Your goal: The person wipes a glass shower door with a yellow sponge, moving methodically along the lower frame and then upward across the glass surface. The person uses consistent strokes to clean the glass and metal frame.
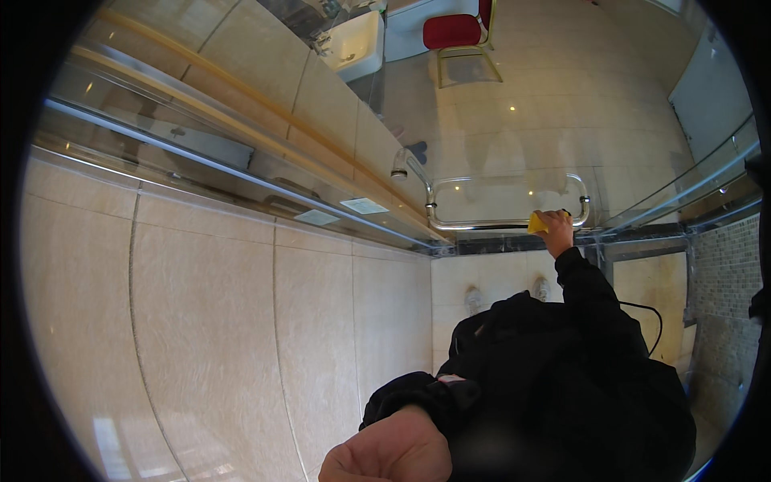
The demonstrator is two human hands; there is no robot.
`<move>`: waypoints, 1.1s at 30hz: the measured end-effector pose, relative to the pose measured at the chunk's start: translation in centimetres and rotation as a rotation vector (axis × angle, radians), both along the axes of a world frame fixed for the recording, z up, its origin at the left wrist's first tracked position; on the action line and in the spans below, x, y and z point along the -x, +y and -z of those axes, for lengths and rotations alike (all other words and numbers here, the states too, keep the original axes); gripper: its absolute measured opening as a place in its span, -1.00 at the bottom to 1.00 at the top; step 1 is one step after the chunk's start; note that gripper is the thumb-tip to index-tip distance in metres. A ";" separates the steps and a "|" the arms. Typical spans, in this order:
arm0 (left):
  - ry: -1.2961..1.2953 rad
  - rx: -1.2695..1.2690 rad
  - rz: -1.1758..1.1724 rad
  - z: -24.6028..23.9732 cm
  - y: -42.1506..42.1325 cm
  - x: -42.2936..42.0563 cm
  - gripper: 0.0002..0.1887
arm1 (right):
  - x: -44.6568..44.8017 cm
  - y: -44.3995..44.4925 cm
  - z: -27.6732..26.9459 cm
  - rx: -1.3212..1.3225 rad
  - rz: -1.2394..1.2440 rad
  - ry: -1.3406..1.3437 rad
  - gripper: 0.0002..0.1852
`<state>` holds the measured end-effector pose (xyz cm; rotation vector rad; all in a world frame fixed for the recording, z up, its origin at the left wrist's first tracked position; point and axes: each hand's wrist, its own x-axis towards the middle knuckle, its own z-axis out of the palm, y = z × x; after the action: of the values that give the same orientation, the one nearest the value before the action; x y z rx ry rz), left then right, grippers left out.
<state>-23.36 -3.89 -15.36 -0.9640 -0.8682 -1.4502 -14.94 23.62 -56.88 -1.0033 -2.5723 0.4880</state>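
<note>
My right hand (559, 230) reaches forward and grips a yellow sponge or cloth (537, 223). Both meet the chrome bar handle (482, 226) near its right end, where the bar bends upward. The handle is mounted on a clear glass panel (482, 144), through which a tiled floor shows. Close to the camera is my left hand (388, 449), at the bottom edge, beside the tiled wall. Its fingers run out of the picture, so whether it holds anything is hidden.
Beige wall tiles (241, 289) rise on my left. A dark threshold (494, 246) runs under the glass, ahead of my shoes (541, 289). Past the glass stand a red-seated chair (452, 31) and a white washbasin (358, 45). Mosaic tile (726, 265) covers the right side.
</note>
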 end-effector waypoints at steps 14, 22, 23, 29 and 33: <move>0.020 0.042 0.033 0.4 -0.7 0.3 -0.65 | 0.0 -0.1 -0.3 0.003 -0.009 -0.028 -0.38; -0.016 0.084 0.043 0.5 -1.2 -0.3 -0.64 | -0.1 0.0 -0.1 -0.016 -0.019 -0.015 -0.37; -0.016 0.088 0.053 0.6 -1.2 -0.3 -0.65 | -0.1 0.0 0.0 -0.022 -0.018 -0.013 -0.36; -0.010 0.057 0.117 1.1 -1.9 -0.1 -0.68 | -0.1 -0.1 0.1 -0.026 -0.010 -0.001 -0.38; -0.083 0.000 0.268 0.8 -2.8 -0.2 -0.83 | 0.0 -0.3 -0.2 -0.011 -0.003 -0.004 -0.39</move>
<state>-23.15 -6.74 -16.14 -1.0564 -0.8212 -1.7278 -14.90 23.34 -56.69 -0.9976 -2.5773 0.4730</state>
